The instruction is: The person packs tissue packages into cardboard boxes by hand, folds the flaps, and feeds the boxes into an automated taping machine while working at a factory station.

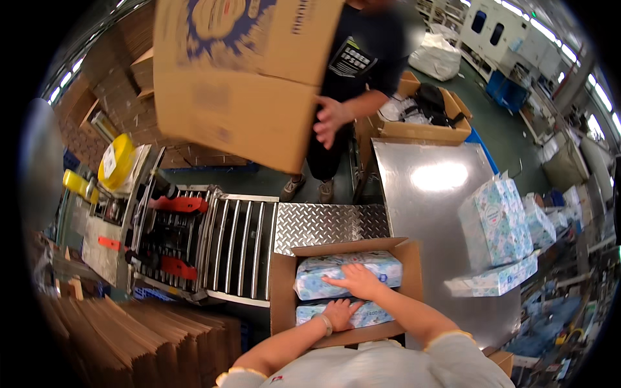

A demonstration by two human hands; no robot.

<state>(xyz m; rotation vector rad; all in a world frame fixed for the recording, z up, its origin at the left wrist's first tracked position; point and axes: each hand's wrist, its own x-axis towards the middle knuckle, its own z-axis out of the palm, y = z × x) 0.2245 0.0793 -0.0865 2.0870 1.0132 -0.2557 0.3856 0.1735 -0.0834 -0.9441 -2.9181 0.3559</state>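
Packs in pale blue patterned wrap, two of them, lie one behind the other inside an open brown carton point(282, 299) between five and six o'clock in the head view. The right hand point(356, 281) rests on the farther pack point(315, 273), its fingers spread and its thumb held apart, pinching nothing. The left hand point(339, 315) lies on the nearer pack point(378, 314), fingers also spread, their tips close to the seam between the two. As far as can be judged, the loading of this layer looks nearly done: both packs sit below the rim and fill most of the opening, though whether more lie beneath them is hidden. Closing seems not yet begun, since the carton's top is uncovered. More is left outside: at three to four o'clock, on the metal table point(414, 210), a larger pack point(495, 220) stands upright with a flat pack point(497, 282) at its near side. The roller conveyor point(240, 249), at eight o'clock, carries no carton on its visible rollers. Toward eleven o'clock hangs a large carton point(236, 107), beside a co-worker's hand point(332, 120) near twelve; whether that hand touches it, I cannot tell. Folded cardboard point(145, 343) stands in a row between seven and eight o'clock.
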